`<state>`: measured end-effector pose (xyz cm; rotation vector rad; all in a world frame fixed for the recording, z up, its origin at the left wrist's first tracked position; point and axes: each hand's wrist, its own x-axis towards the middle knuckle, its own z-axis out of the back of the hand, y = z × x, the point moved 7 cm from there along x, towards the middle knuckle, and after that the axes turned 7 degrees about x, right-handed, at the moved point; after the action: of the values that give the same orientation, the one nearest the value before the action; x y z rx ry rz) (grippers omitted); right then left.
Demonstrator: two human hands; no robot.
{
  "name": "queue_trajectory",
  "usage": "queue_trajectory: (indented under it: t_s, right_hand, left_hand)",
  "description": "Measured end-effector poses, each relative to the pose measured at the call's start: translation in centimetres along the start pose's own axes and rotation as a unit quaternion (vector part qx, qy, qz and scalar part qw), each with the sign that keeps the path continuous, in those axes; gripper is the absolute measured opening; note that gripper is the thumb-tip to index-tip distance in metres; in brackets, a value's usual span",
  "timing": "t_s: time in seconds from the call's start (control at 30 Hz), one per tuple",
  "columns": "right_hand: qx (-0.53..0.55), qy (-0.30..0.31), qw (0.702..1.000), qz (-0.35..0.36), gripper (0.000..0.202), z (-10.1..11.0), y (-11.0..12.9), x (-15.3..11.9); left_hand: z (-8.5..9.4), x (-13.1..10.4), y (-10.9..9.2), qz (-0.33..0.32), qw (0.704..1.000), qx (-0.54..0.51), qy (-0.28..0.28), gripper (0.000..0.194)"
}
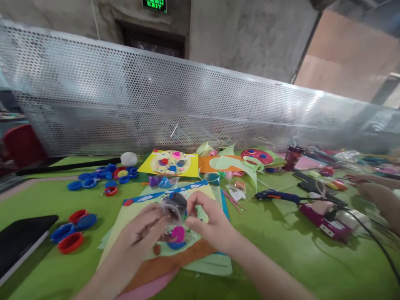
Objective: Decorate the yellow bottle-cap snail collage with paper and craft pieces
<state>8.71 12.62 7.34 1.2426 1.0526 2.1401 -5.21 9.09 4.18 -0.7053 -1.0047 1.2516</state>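
Observation:
My left hand (140,229) grips a small clear plastic bag (171,213), its fingers closed round the lower side. Something dark, black or grey, shows in the bag (177,200); its kind is unclear. My right hand (209,218) is at the bag's right side, thumb and forefinger curled close together; what they pinch, if anything, is too small to make out. Below both hands lies a pale paper sheet (120,227) with a blue cloud-patterned strip (187,188) along its top and a brown strip (175,260) near the bottom. A pink disc (178,234) shows on it.
Blue and red bottle caps (71,243) lie at left, beside a black tablet-like object (25,241). A glue gun (276,195) and a purple power strip (326,223) with a cable are at right. Another person's hand (359,179) reaches in there. A perforated metal screen (200,108) stands behind.

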Motion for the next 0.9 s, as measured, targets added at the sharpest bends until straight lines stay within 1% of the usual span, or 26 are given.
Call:
queue_trajectory:
  t_s: [0.03,0.07,0.1,0.13,0.17,0.2,0.23,0.27,0.33,0.4,0.47,0.5,0.53,0.6,0.67,0.7,0.8,0.83,0.9]
  right_hand:
    - [-0.041,-0.003,0.999,0.015,0.028,0.1,0.2,-0.1]
    - [-0.089,-0.003,0.995,0.033,0.039,0.2,0.5,-0.1]
    - [-0.137,0.008,0.989,0.052,0.050,0.1,0.7,-0.1]
    - [-0.173,0.036,0.982,0.067,0.058,-0.3,0.8,-0.2]
    - [-0.193,0.069,0.976,0.076,0.061,-0.7,0.8,-0.2]
    - [-0.201,0.097,0.972,0.077,0.058,-1.0,0.6,-0.2]
    - [-0.203,0.115,0.970,0.073,0.053,-1.2,0.3,-0.3]
    - [-0.203,0.120,0.969,0.067,0.045,-1.2,0.1,-0.2]
    - [-0.211,0.101,0.970,0.061,0.036,-0.9,-0.3,-0.2]
    - [-0.220,0.080,0.970,0.065,0.035,-0.6,-0.3,-0.1]
    - [-0.219,0.065,0.971,0.068,0.035,-0.5,-0.2,-0.1]
    - [-0.217,0.061,0.972,0.067,0.034,-0.5,-0.1,-0.1]
    - [-0.213,0.058,0.973,0.067,0.033,-0.5,0.0,-0.2]
    - [-0.203,0.054,0.976,0.062,0.029,-0.6,0.2,-0.2]
    - [-0.191,0.049,0.979,0.056,0.025,-0.6,0.4,-0.2]
    - [-0.186,0.046,0.980,0.051,0.023,-0.5,0.4,-0.2]
    - [-0.175,0.038,0.983,0.037,0.016,-0.4,0.4,-0.3]
    - [-0.171,0.035,0.984,0.034,0.014,-0.4,0.3,-0.3]
    - [-0.170,0.034,0.985,0.026,0.011,-0.4,0.1,-0.4]
  left_hand:
    - [0.1,0.1,-0.2,0.001,1.000,-0.001,0.000,0.031]
    - [0.2,0.2,-0.5,-0.004,1.000,0.006,0.005,0.030]
    - [0.2,0.2,-0.8,-0.013,1.000,0.017,0.013,0.029]
    - [0.2,0.2,-1.0,-0.024,0.999,0.029,0.022,0.029]
    - [0.2,0.2,-1.2,-0.033,0.998,0.039,0.030,0.028]
    - [0.3,0.2,-1.4,-0.041,0.997,0.049,0.033,0.027]
    - [0.3,0.2,-1.5,-0.048,0.996,0.061,0.034,0.026]
    - [0.5,0.2,-1.7,-0.059,0.995,0.077,0.026,0.027]
    - [1.2,0.3,-2.2,-0.090,0.987,0.129,-0.017,0.028]
    - [2.0,0.1,-2.9,-0.128,0.969,0.198,-0.078,0.027]
    - [2.7,-0.3,-3.5,-0.159,0.945,0.248,-0.144,0.019]
    - [3.0,-0.5,-3.6,-0.166,0.938,0.253,-0.168,0.013]
    - [3.3,-0.7,-3.6,-0.173,0.935,0.250,-0.184,0.008]
    - [3.4,-1.0,-3.4,-0.180,0.933,0.248,-0.188,0.007]
    - [3.2,-1.0,-3.1,-0.179,0.935,0.256,-0.167,0.013]
    - [3.1,-0.9,-3.0,-0.176,0.937,0.256,-0.159,0.020]
    - [3.1,-0.9,-2.5,-0.157,0.949,0.226,-0.153,0.059]
    - [3.0,-0.9,-2.4,-0.151,0.951,0.221,-0.152,0.067]
    - [2.8,-0.9,-2.1,-0.139,0.952,0.226,-0.153,0.073]
